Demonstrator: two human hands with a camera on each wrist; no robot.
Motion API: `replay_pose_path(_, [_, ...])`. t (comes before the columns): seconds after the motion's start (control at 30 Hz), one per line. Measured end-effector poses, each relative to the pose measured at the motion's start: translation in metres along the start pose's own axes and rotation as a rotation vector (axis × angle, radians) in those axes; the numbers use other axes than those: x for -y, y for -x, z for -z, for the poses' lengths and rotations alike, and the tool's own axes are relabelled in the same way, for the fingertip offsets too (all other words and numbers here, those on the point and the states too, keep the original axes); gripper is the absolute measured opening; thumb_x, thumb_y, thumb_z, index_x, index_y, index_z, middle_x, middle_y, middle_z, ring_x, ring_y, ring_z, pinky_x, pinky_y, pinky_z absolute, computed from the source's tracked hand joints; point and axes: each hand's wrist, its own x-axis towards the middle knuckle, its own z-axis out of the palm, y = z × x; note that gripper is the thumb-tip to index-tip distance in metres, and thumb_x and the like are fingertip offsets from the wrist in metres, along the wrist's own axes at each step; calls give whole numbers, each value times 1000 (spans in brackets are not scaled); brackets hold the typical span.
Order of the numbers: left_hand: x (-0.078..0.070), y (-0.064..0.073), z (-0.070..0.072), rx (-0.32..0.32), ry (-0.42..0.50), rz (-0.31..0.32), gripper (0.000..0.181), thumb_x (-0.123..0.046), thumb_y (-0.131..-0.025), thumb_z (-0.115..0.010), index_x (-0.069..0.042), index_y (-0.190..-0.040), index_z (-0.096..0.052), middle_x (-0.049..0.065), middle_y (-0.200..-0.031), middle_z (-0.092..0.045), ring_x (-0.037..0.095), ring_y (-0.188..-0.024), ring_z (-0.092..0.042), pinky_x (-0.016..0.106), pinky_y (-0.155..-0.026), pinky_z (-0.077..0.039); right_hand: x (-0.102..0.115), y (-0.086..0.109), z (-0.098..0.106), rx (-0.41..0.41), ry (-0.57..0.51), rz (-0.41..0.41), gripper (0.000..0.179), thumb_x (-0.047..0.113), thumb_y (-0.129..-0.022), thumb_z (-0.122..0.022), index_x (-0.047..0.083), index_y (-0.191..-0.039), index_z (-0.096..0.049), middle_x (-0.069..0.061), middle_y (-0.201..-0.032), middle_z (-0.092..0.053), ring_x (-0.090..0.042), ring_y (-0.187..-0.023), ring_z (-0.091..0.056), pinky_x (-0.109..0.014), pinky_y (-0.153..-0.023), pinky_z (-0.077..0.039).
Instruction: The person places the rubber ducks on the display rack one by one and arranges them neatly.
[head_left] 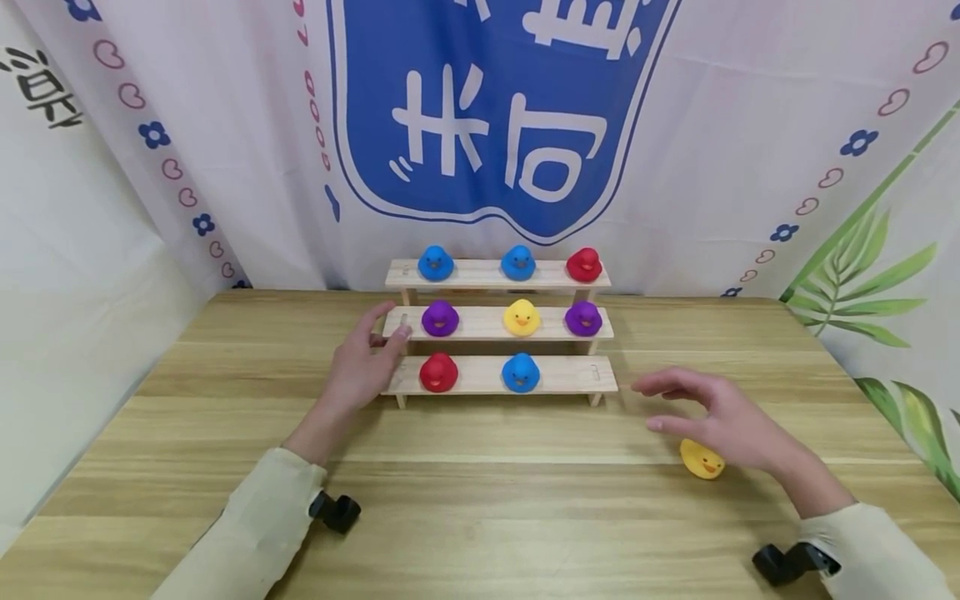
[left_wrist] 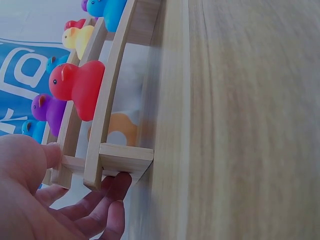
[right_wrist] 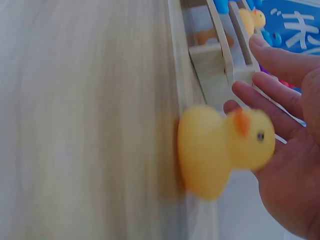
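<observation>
A three-tier wooden stand [head_left: 483,384] bears small rubber ducks. On its top tier sit two blue ducks [head_left: 436,263] and a red duck [head_left: 584,265]; on the middle, two purple ducks [head_left: 440,318] around a yellow duck [head_left: 521,317]; on the bottom, a red duck [head_left: 438,372] and a blue duck [head_left: 521,372]. My left hand [head_left: 362,367] grips the stand's left end, thumb over the middle tier and fingers beneath, as the left wrist view shows. My right hand [head_left: 716,417], fingers apart and loosely bent, hovers above and beside another yellow duck [head_left: 702,460] without holding it.
The stand is on a wood-grain table [head_left: 480,517]. Behind it hangs a white curtain [head_left: 712,167] with a blue emblem. Leaf prints mark the cloth on the right [head_left: 855,283]. Each wrist wears a small black camera mount [head_left: 335,512].
</observation>
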Motion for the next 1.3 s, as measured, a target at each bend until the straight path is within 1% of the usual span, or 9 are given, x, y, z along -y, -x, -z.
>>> replay_pose_path(0.23, [-1, -1, -1, -10, 6, -1, 71, -55, -108, -53, -34, -169, -25, 21, -140, -62, 32, -112, -64, 29, -75, -55, -19, 11, 11, 37, -55, -17, 37, 20, -96, -80, 21, -133, -71, 0, -134, -73, -5, -118, -68, -16, -102, -51])
replay_pose_path(0.37, [-1, -1, 0, -8, 0, 4, 71, -57, -107, -53, -35, -169, -25, 21, -142, -62, 32, -114, -64, 29, -75, -54, -28, 19, 16, 64, -92, -6, 37, 15, -95, -81, 17, -130, -73, -3, -133, -75, -8, -116, -70, -19, -99, -54])
replay_pose_path(0.53, [-1, -1, 0, -5, -5, -2, 72, -57, -107, -53, -34, -169, -25, 21, -142, -62, 34, -117, -63, 30, -77, -54, -36, 28, 22, 102, -108, 9, 34, 12, -94, -80, 14, -128, -74, -4, -128, -77, -7, -112, -72, -17, -95, -55])
replay_pose_path(0.63, [-1, -2, 0, -5, -4, -5, 72, -57, -107, -53, -34, -169, -25, 21, -141, -62, 34, -116, -64, 30, -77, -55, -40, 32, 25, 120, -123, 7, 33, 10, -94, -80, 15, -127, -74, -3, -126, -77, -6, -112, -72, -17, -95, -55])
replay_pose_path(0.8, [-1, -1, 0, -8, 3, 4, 71, -56, -107, -53, -34, -169, -26, 21, -140, -62, 33, -113, -64, 30, -75, -55, -44, 37, 29, 147, -148, 13, 37, 6, -92, -81, 14, -127, -73, -5, -127, -77, -5, -114, -70, -17, -95, -54])
replay_pose_path(0.87, [0, -1, 0, -10, 6, 7, 71, -55, -107, -54, -34, -169, -26, 20, -139, -63, 33, -112, -64, 30, -74, -55, -45, 40, 30, 160, -157, 3, 37, 6, -91, -82, 15, -126, -74, -4, -128, -76, -3, -115, -68, -16, -94, -54])
replay_pose_path(1.03, [0, -1, -1, -13, 9, 5, 71, -56, -107, -53, -34, -169, -26, 20, -139, -63, 33, -112, -64, 30, -74, -54, -46, 46, 32, 178, -153, -5, 35, 10, -89, -85, 18, -121, -76, -1, -130, -76, 0, -119, -66, -15, -94, -52])
replay_pose_path(1.3, [0, -1, -1, -13, 11, -3, 71, -55, -108, -53, -33, -169, -26, 21, -139, -63, 32, -112, -64, 29, -74, -54, -50, 47, 32, 194, -185, 6, 30, 8, -87, -86, 17, -113, -76, -3, -130, -75, -3, -119, -67, -13, -96, -50])
